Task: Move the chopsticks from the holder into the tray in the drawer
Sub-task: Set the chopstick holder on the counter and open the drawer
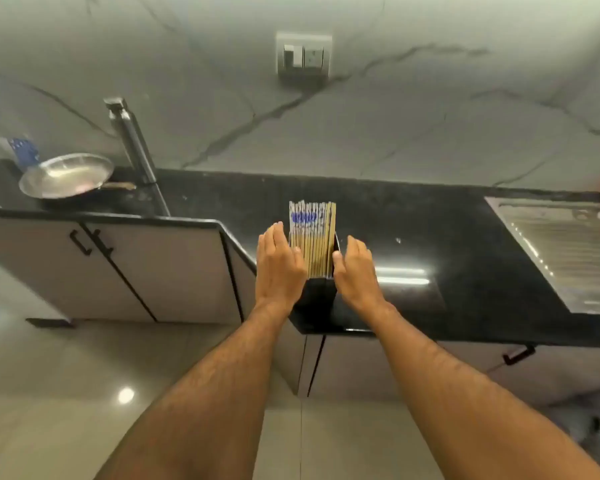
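Fingers on both of your hands were straight and loosely spread, closed on nothing: your left hand [277, 261] lay flat against the left side of the chopsticks [312, 237], and your right hand [355, 268] stood just beside their right side, thumb near the rim of the holder [317, 299]. You seemed to be bracketing the bundle from both sides so that it would gather into one tight sheaf before you lifted it. The chopsticks stood upright and packed close in the dark holder, patterned ends up, which kept them easy to clasp together. The holder sat near the front corner of the black countertop [430, 237], within easy reach. No open drawer or tray showed; the cabinet fronts [174, 271] below looked shut.
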### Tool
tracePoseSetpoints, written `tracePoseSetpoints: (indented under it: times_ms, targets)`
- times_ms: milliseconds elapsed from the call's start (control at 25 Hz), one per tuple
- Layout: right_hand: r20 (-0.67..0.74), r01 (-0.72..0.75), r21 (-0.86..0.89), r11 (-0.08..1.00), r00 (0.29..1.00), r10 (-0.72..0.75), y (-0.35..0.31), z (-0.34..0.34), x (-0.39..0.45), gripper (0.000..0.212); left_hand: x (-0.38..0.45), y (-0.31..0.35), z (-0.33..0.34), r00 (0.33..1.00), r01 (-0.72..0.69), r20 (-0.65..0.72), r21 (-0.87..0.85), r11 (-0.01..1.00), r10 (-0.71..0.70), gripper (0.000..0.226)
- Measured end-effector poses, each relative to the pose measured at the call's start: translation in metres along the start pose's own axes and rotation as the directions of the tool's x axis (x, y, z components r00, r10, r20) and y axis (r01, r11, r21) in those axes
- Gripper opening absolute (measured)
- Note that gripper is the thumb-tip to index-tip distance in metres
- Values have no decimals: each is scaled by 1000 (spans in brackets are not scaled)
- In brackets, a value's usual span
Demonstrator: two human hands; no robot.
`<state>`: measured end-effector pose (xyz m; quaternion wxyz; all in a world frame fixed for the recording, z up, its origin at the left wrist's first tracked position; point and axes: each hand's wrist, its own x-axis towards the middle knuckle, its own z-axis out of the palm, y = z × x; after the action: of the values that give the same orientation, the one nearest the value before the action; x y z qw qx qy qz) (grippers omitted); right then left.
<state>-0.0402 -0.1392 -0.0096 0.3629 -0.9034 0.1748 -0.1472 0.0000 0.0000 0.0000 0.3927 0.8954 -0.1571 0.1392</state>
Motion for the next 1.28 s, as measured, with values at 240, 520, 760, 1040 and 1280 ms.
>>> tracePoseSetpoints:
  times_ms: [240,520,760,1040,1280]
  targets:
    - [39,-255,283,925,966,254,26,43,0,21,-7,-27,45,897,436,204,-250,865,-393,40]
    - [-21,-266,468,843,950,312,19,58,-6,29,-10,-23,57,847,526,210,-462,714,-488,31]
    - [-1,-224,516,827,965,262,6,75,-27,30,-25,-32,35,833,506,97,-531,679,-545,35]
    - [129,-143,500,854,988,89,-24,101,-82,35,-86,-55,-15,769,479,-82,-583,657,-634,54]
    - [273,-109,498,860,961,-36,-41,137,-171,32,-183,-100,-53,664,468,-195,-645,605,-722,55]
